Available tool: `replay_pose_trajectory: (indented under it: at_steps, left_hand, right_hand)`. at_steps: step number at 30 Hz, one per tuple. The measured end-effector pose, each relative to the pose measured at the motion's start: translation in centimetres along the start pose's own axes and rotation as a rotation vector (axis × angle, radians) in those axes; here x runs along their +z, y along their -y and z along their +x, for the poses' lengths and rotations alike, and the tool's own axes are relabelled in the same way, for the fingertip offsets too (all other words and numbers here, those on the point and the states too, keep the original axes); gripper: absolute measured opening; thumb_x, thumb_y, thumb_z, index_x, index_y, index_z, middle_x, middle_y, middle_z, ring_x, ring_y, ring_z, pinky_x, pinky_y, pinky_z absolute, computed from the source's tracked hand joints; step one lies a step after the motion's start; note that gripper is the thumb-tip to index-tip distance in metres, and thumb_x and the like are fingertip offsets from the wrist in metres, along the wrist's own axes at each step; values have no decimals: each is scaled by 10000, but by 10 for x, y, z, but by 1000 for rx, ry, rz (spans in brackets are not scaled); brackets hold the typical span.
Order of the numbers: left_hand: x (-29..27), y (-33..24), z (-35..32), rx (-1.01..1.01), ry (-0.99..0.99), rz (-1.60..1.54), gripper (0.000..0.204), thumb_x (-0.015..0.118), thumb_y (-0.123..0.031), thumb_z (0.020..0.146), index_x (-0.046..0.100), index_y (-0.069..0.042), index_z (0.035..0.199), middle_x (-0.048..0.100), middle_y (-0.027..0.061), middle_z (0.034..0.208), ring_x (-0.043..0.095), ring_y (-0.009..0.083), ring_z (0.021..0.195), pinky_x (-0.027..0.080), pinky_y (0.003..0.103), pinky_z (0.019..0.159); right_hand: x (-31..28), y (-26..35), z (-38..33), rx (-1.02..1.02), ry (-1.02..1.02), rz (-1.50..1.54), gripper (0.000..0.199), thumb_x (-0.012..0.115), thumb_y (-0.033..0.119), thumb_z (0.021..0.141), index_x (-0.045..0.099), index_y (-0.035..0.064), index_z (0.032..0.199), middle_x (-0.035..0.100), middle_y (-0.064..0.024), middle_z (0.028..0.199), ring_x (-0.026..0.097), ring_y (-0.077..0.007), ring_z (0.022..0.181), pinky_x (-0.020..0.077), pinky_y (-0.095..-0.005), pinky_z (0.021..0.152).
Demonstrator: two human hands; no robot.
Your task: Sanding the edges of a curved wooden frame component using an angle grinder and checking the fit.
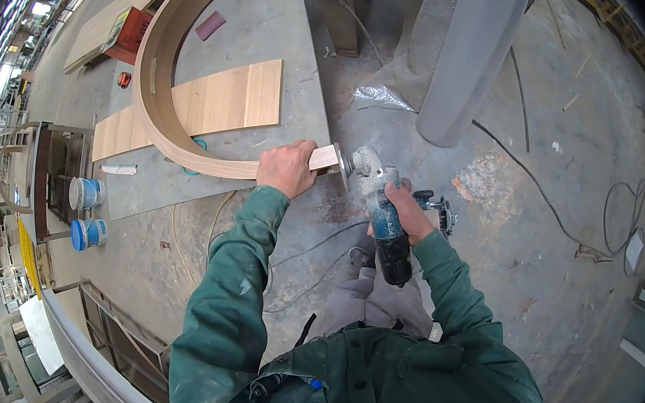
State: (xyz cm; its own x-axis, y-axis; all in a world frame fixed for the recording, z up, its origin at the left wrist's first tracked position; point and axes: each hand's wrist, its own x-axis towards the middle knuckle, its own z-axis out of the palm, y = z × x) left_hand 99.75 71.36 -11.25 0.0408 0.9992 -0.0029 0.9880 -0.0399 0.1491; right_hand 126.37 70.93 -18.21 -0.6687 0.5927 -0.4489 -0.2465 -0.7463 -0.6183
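A curved wooden frame (pixel 154 119) stands on edge on the grey work table (pixel 294 36); one end reaches past the table's near right corner. My left hand (pixel 285 169) is closed over the frame close to that end. In my right hand (pixel 408 211) is a teal and black angle grinder (pixel 387 222), gripped by its body with the thumb on top. The grinder's disc (pixel 345 166) is upright, edge-on to me, at the end face of the wood. Whether it touches or spins I cannot tell.
On the table lie a flat wooden panel (pixel 233 99), a maroon cylinder (pixel 210 26) and an orange-red box (pixel 128 35). White and blue buckets (pixel 89 233) stand at left. A tall plastic-wrapped roll (pixel 472 46) rises at right. Cables (pixel 531 193) cross the floor.
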Motion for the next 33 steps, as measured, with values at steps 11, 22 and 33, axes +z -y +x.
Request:
replay_pose_trajectory:
  at_steps: [11, 22, 33]
  left_hand:
    - [-2, 2, -2, -6, 6, 14, 179, 695, -242, 768, 628, -149, 906, 691, 52, 862, 694, 296, 779, 539, 445, 630]
    - [-7, 1, -3, 23, 13, -38, 159, 663, -169, 755, 645, -99, 897, 704, 85, 893, 708, 310, 807, 568, 442, 679]
    - [-4, 2, -3, 15, 20, -43, 173, 653, -169, 762, 664, -104, 923, 712, 90, 902, 712, 314, 806, 571, 442, 678]
  right_hand:
    - [-8, -2, 2, 80, -22, -44, 574, 470, 572, 995, 546, 33, 1177, 671, -156, 875, 695, -282, 645, 590, -394, 589]
    - [-2, 5, -2, 73, 3, -111, 704, 404, 667, 973, 580, -2, 1101, 674, -139, 875, 696, -273, 654, 589, -383, 606]
    - [5, 11, -3, 69, -48, -117, 727, 379, 684, 972, 595, -6, 1050, 664, -122, 842, 691, -260, 651, 584, -374, 618]
